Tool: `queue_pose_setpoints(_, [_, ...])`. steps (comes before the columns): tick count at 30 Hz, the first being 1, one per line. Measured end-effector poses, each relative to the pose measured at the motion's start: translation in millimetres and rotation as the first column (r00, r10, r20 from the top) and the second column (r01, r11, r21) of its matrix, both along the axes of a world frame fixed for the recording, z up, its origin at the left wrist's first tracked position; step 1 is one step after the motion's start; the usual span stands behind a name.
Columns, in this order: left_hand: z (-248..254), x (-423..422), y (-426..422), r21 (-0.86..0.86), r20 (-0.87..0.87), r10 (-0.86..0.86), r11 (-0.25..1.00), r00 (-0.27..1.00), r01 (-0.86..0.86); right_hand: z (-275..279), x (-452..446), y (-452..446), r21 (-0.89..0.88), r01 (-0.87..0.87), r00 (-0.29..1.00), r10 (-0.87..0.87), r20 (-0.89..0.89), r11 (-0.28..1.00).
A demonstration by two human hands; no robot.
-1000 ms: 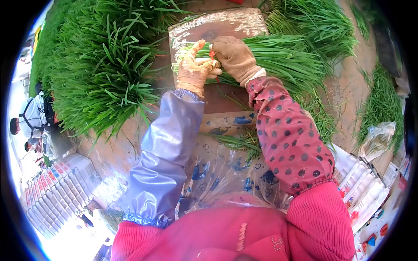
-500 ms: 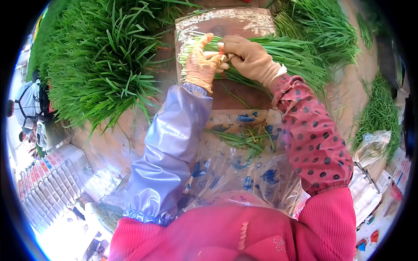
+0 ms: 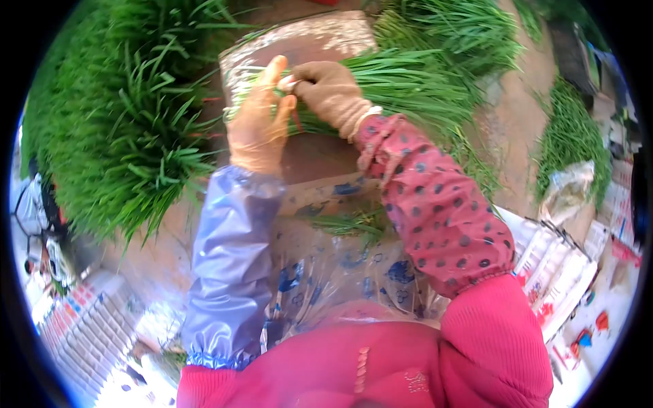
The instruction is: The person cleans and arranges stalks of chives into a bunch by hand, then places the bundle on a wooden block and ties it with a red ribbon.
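A bundle of green chives (image 3: pixel 415 85) lies across a worn board (image 3: pixel 340 34), pale stem ends to the left and leaves to the right. My left hand (image 3: pixel 262 122), in a thin orange glove, is over the pale stems, with fingers stretched and thumb apart. Just right of it, my right hand (image 3: pixel 326 92) in a brown knit glove is closed, its fingertips pinched at the bundle where the tie goes round. A thin red tie (image 3: pixel 297 121) hangs below those fingertips. The pinched part of the tie is hidden by the fingers.
A big heap of chives (image 3: pixel 122 122) stands on the left, with more chives (image 3: pixel 462 34) at the back right. Loose greens (image 3: pixel 571 136) and a clear plastic bag (image 3: pixel 568 190) lie farther right. Cut scraps (image 3: pixel 354 224) rest on the plastic sheet before me.
My left hand has opened, its thumb lifting away from the stems. My right hand stays closed at the tie. The whole view has shifted, so the board appears farther left.
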State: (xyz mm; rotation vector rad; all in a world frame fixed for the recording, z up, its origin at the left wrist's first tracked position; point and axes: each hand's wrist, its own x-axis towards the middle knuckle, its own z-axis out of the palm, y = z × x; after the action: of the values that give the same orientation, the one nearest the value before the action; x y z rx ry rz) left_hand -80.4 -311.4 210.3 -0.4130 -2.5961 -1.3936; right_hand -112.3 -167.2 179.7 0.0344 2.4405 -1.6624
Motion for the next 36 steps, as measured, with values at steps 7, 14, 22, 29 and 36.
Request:
queue_pose_setpoints(7, [-30.0, -25.2, -7.6, 0.48, 0.209, -0.28, 0.864, 0.937, 0.152, 38.2, -3.0, -4.8, 0.291, 0.096, 0.782, 0.108, -0.613, 0.952])
queue_pose_setpoints(14, [-33.7, -27.6, -36.5, 0.407, 0.33, -0.237, 0.909, 0.914, 0.089, 44.3, -1.6, -11.1, 0.318, 0.132, 0.62, 0.172, -0.766, 0.939])
queue_pose_setpoints(22, [-75.7, -12.3, -40.7, -0.229, 0.073, -0.156, 0.959, 0.985, 0.168, 38.2, -5.7, -5.1, 0.548, -0.039, 0.904, 0.264, -0.337, 0.836])
queue_pose_setpoints(29, [-80.5, -0.8, -30.5, -0.291, -0.051, -0.151, 0.948, 0.987, 0.13, 84.0, -15.1, 106.6, 0.379, 0.141, 0.896, 0.045, -0.442, 0.915])
queue_pose_setpoints(36, [-83.5, -3.0, -29.5, -0.304, -0.067, -0.163, 0.943, 0.984, 0.135, 49.2, 41.0, 158.1, 0.67, 0.037, 0.92, 0.236, -0.313, 0.742])
